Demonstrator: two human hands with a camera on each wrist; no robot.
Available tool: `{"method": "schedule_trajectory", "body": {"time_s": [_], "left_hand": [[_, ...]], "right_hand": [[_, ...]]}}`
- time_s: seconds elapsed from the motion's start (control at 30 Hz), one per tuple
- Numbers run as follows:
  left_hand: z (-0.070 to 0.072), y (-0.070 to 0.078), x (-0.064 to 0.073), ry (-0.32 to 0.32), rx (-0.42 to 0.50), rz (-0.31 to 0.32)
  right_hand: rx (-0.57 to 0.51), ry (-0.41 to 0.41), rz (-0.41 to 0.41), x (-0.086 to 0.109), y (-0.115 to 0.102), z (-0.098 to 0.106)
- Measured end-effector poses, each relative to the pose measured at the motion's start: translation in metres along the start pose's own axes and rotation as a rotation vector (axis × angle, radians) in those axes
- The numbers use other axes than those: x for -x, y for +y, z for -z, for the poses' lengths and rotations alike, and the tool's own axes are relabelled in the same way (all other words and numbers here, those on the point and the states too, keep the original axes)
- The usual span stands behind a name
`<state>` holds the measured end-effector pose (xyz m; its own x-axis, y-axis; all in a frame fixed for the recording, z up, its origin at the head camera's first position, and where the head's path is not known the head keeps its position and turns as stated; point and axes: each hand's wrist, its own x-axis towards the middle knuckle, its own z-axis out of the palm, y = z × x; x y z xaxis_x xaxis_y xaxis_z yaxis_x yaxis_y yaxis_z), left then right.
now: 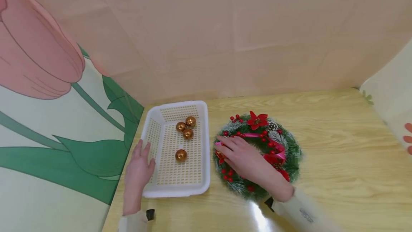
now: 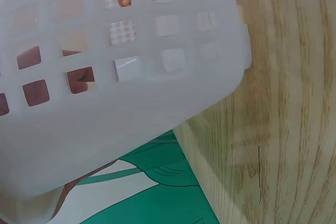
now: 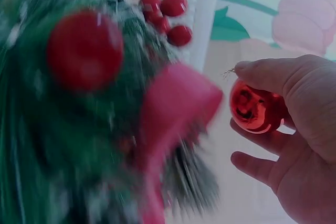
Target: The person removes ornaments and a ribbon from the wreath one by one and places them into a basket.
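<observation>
My right hand (image 1: 243, 158) is over the left side of a green Christmas wreath (image 1: 291, 146) in the head view. In the right wrist view it pinches a shiny round bauble (image 3: 254, 107), reddish there, with the thumb near its wire loop. The wreath carries a pink ribbon (image 3: 173, 100), red berries and a red poinsettia (image 1: 257, 120). My left hand (image 1: 139, 169) rests at the left rim of a white plastic basket (image 1: 206, 153), its fingers fairly straight. Several copper baubles (image 1: 181, 155) lie inside the basket. The left wrist view shows mostly the basket's perforated wall (image 2: 142, 103).
The wreath and basket stand side by side on a wood-grain table (image 1: 338, 146). A beige wall covering (image 1: 241, 38) rises behind the table. On the left, a panel with a large pink tulip (image 1: 42, 42) and green leaves borders the table edge.
</observation>
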<state>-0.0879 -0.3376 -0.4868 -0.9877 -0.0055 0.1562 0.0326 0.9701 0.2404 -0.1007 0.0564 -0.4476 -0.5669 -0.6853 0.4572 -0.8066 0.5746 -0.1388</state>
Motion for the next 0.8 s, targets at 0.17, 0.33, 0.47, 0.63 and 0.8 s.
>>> {"method": "schedule_trajectory", "body": {"time_s": [0.17, 0.33, 0.47, 0.63, 0.8], "left_hand": [[0.000, 0.004, 0.000, -0.010, -0.022, -0.002], [0.002, 0.005, 0.000, -0.007, -0.041, -0.001], [0.001, 0.004, 0.001, -0.004, -0.036, -0.002], [-0.003, 0.002, 0.001, -0.006, -0.022, -0.006], [-0.003, 0.000, 0.001, 0.013, -0.046, -0.026]], "right_hand": [[-0.026, 0.024, 0.021, -0.020, -0.014, -0.018], [-0.008, -0.020, 0.070, -0.042, -0.033, -0.029], [0.014, -0.139, 0.064, -0.055, -0.047, -0.040], [0.038, -0.226, 0.044, -0.064, -0.055, -0.058], [0.053, -0.294, 0.008, -0.074, -0.060, -0.069]]}}
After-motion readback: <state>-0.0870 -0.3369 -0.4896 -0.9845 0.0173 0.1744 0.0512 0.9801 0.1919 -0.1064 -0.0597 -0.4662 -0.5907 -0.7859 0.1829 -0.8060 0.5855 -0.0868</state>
